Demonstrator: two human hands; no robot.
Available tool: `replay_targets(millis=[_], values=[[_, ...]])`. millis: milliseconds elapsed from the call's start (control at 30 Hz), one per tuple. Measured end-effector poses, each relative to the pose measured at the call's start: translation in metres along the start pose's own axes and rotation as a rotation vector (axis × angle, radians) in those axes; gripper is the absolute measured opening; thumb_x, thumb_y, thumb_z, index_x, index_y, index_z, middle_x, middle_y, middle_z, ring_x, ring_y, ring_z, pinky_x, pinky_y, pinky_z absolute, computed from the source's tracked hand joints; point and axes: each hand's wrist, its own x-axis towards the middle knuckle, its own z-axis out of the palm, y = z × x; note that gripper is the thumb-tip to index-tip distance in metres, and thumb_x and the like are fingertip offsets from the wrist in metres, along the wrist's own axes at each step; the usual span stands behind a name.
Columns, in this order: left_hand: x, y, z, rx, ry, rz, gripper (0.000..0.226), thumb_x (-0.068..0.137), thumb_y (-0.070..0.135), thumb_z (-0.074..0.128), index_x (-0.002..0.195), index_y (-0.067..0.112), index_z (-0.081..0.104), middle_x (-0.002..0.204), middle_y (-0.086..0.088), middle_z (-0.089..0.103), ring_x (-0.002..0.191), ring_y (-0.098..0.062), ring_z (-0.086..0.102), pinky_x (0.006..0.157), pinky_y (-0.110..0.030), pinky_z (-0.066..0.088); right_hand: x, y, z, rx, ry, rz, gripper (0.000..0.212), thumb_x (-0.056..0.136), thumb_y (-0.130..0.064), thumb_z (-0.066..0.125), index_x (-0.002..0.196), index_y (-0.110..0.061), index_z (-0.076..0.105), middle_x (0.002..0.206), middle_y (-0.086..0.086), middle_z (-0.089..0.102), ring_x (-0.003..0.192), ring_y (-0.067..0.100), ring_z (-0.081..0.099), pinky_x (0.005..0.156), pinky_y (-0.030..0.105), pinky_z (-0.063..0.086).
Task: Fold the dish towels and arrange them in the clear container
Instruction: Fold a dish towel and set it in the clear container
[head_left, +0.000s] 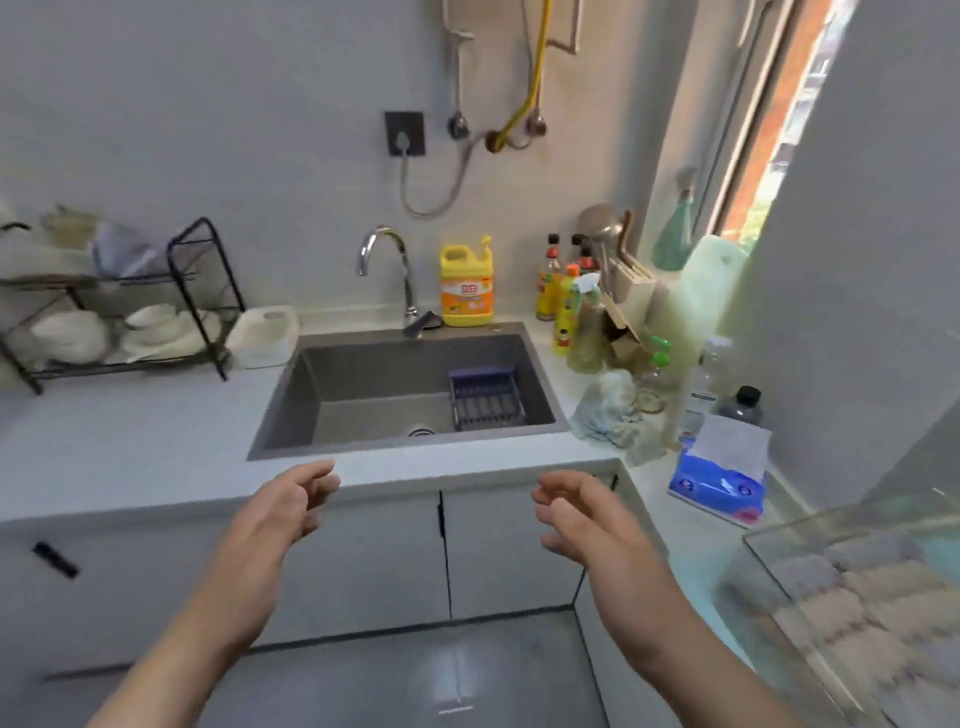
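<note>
Clear container (831, 517), lower right, on the side run of the tabletop (156, 441); folded waffle-weave dish towels (862, 597) lie inside it, blurred. A crumpled pale cloth (608, 410) rests on the tabletop just right of the sink (363, 374); a blue tissue pack (719, 483) sits between cloth and container. Left hand (283, 512) and right hand (587, 514) hover apart before the tabletop edge, each grip slack, fingers loosely curled, holding nothing.
</note>
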Motion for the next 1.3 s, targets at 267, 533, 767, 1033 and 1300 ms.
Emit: replay_targets(millis=[267, 533, 767, 1033, 1300], values=[[-0.069, -0.029, -0.197, -0.040, 0.330, -0.106, 0.061, 0.066, 0.065, 0.048, 0.112, 0.027, 0.062, 0.112, -0.001, 0.068, 0.111, -0.010, 0.061, 0.101, -0.039, 0.044, 0.001, 0.006, 0.202, -0.111, -0.362, 0.045, 0.025, 0.094, -0.008, 0.054, 0.109, -0.027, 0.061, 0.112, -0.007, 0.064, 0.108, 0.002, 0.058, 0.108, 0.039, 0.042], [-0.113, -0.060, -0.351, -0.008, 0.435, -0.172, 0.069, 0.064, 0.080, 0.052, 0.113, 0.032, 0.060, 0.119, 0.004, 0.065, 0.116, -0.008, 0.059, 0.096, -0.031, 0.045, -0.015, 0.009, 0.375, -0.185, -0.577, 0.072, 0.028, 0.095, -0.019, 0.054, 0.118, -0.034, 0.057, 0.122, -0.012, 0.060, 0.113, -0.003, 0.054, 0.109, 0.039, 0.041], [-0.092, -0.106, -0.413, 0.013, 0.464, -0.294, 0.060, 0.070, 0.080, 0.043, 0.115, 0.043, 0.055, 0.126, 0.013, 0.059, 0.118, -0.002, 0.055, 0.106, -0.037, 0.042, 0.018, 0.026, 0.462, -0.252, -0.656, 0.142, 0.033, 0.093, -0.026, 0.054, 0.125, -0.038, 0.055, 0.122, -0.015, 0.058, 0.110, 0.001, 0.057, 0.107, 0.039, 0.042], [0.003, -0.172, -0.464, 0.054, 0.495, -0.454, 0.072, 0.055, 0.096, 0.042, 0.112, 0.054, 0.058, 0.129, 0.017, 0.056, 0.117, -0.004, 0.055, 0.108, -0.043, 0.040, 0.143, 0.055, 0.560, -0.272, -0.735, 0.180, 0.032, 0.095, -0.027, 0.053, 0.126, -0.037, 0.053, 0.123, -0.014, 0.056, 0.115, 0.006, 0.054, 0.109, 0.039, 0.039], [0.127, -0.199, -0.549, 0.054, 0.638, -0.485, 0.087, 0.044, 0.097, 0.048, 0.110, 0.041, 0.060, 0.125, 0.013, 0.059, 0.111, -0.004, 0.056, 0.102, -0.038, 0.044, 0.289, 0.063, 0.671, -0.384, -0.829, 0.214, 0.036, 0.095, -0.033, 0.052, 0.131, -0.032, 0.048, 0.128, -0.005, 0.053, 0.115, 0.016, 0.053, 0.100, 0.034, 0.041]])
